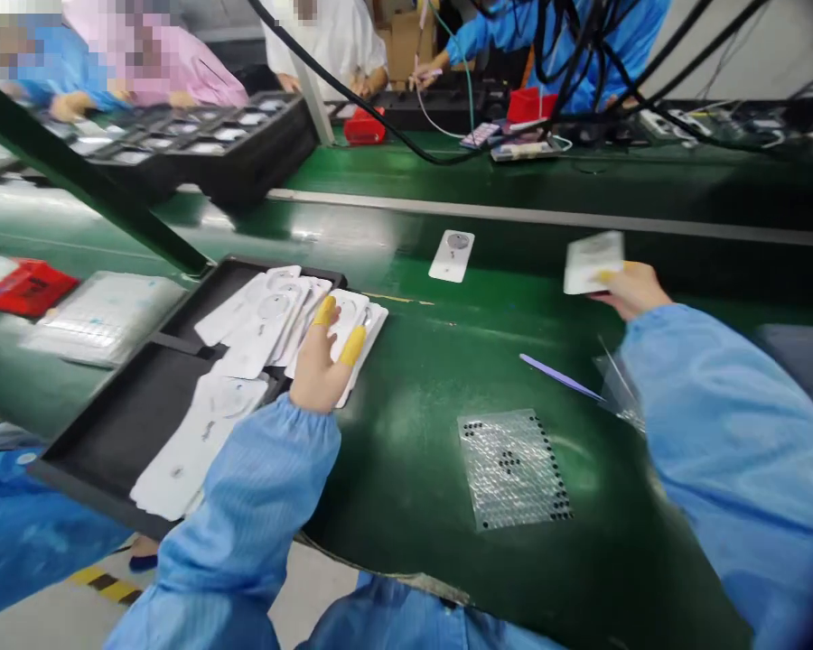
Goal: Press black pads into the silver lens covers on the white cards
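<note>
My right hand (630,287), with a yellow finger cot, pinches a white rectangular panel (593,262) above the green surface at the right. My left hand (320,366) rests at the right edge of a black tray (108,424), its two yellow-capped fingers spread against white panels (372,325) that overhang the tray. More white panels with round marks (261,329) lie overlapped in that tray, and another fanned pile (200,442) sits nearer me. Farther out, a single white panel (453,256) lies flat on the green surface.
Purple tweezers (561,377) lie beside a clear plastic piece (620,388). Nearer me is a clear sheet with black dots (515,469). A green post (108,194) slants behind the tray. Black cables (575,54) hang overhead. Co-workers sit across the line.
</note>
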The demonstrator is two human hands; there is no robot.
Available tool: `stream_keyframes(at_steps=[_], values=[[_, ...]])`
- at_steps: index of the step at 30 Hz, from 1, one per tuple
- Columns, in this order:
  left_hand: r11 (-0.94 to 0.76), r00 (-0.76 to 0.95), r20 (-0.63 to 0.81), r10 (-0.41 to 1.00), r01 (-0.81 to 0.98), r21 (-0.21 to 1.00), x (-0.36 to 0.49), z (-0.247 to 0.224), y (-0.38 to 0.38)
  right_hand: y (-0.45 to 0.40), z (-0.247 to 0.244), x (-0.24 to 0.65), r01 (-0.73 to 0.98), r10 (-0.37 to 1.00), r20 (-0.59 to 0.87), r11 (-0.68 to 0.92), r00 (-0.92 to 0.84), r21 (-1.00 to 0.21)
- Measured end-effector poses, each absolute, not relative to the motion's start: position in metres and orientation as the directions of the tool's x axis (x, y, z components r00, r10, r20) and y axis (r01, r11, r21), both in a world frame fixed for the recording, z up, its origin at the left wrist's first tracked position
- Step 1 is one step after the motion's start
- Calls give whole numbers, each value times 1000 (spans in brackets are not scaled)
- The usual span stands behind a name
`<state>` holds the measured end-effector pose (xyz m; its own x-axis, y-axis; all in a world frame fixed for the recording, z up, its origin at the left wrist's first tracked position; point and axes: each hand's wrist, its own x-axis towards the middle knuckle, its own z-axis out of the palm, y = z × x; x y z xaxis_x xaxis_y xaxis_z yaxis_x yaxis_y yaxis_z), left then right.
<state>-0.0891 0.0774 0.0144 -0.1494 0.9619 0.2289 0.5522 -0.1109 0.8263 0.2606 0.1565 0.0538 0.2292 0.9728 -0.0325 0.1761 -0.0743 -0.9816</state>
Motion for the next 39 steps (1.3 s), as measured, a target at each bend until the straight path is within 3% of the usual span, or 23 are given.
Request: stream_keyframes(at_steps=[2,5,6,7,9,11,13,15,18,23,25,27,30,34,39], values=[[-103,-96,126,987,216,971,-51,11,54,124,49,239,160,985,-108,-128,131,-979],[-32,-13,31,999,-87,996,-2,13,35,57,36,197,139,976,-170,-151,-137,-979],[-63,-26,61,998,-91,994,6,16,32,34,31,188,134,942,-136,-98,-308,-986],[-123,-67,120,991,-43,992,8,19,30,13,25,185,174,929,-77,-14,-362,-985],[-245,-162,274,948,181,953,-3,28,29,-17,10,193,434,946,53,196,-319,-879],[-268,-178,364,914,406,873,-25,33,26,-34,-9,212,686,963,178,269,-203,-676],[-188,-116,281,953,499,846,-44,32,21,-40,-25,231,776,964,224,251,-145,-579],[-63,-23,85,996,488,870,-50,25,15,-39,-30,241,738,969,190,242,-156,-629],[92,126,-149,981,379,921,-34,14,3,-30,-12,245,565,963,24,176,-267,-806],[239,375,-301,877,201,950,9,11,-16,-11,26,248,450,907,-135,66,-399,-891],[234,320,-275,907,161,959,18,11,-20,-9,29,247,508,922,-65,151,-382,-848],[249,248,-271,930,117,961,22,11,-24,-14,26,241,610,944,155,307,-290,-731],[298,237,-307,922,73,952,24,11,-30,-31,21,226,674,836,477,519,-270,-526],[198,322,-220,921,101,975,26,10,-39,-48,16,210,593,734,516,670,-442,-447],[-45,328,-57,943,296,954,24,2,-45,-50,1,203,599,683,553,713,-477,-364]])
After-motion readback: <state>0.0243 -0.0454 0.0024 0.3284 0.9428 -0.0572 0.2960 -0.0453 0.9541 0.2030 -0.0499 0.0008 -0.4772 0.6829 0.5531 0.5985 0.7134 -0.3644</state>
